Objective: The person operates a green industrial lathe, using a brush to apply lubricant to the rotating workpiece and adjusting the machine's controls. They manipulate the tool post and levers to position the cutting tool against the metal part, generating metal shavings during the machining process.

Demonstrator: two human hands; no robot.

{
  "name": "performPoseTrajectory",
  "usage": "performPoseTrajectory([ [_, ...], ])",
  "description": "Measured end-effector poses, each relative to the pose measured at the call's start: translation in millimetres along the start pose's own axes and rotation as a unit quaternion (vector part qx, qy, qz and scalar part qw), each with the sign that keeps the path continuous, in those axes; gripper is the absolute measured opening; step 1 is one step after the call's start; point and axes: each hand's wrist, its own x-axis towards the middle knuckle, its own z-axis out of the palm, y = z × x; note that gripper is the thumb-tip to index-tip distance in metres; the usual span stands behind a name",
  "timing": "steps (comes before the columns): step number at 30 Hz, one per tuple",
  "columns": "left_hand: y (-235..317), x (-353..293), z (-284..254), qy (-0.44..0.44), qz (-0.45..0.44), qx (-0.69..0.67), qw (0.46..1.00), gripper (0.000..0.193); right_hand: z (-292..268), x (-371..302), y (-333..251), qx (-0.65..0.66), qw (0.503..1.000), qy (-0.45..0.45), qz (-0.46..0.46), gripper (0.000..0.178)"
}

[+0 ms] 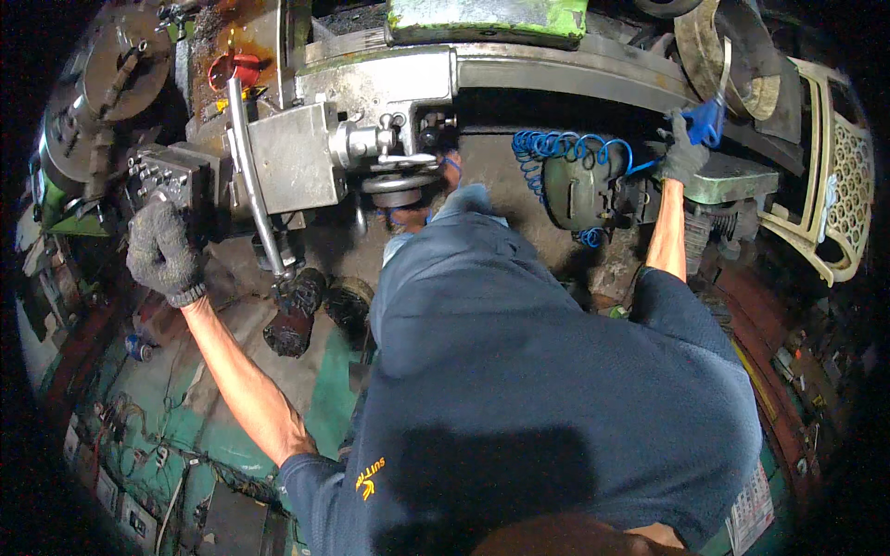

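Note:
In its grey knit glove, my right hand is closed round a blue air blow gun with a pale, thin nozzle pointing away from me. A blue coiled hose stretches left from near that hand. My left hand, gloved too, is curled beside the dark tool post of a lathe. Whatever its fingers hold, if anything, is hidden. Just right of the tool post stands a long metal lever, next to the grey carriage block.
A handwheel juts toward my body. The lathe chuck is at far left, and a red cup sits behind the carriage. Past the lathe bed lies a green-edged block. A cream plastic chair stands at far right.

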Motion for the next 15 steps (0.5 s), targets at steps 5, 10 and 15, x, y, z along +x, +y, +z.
performPoseTrajectory([
  [5,-0.6,-2.1,1.8,0.003,-0.007,0.006,1.0,0.018,48.2,80.8,-39.7,-0.25,0.966,-0.067,0.005,0.058],
  [10,-7.2,6.8,6.0,0.031,0.044,-0.078,0.996,0.017,120.3,142.4,-11.3,-0.403,0.901,-0.126,-0.103,0.057],
  [15,6.2,1.2,6.6,0.038,-0.014,0.065,0.997,0.015,142.6,160.4,46.5,-0.462,0.854,-0.142,-0.191,0.037],
])
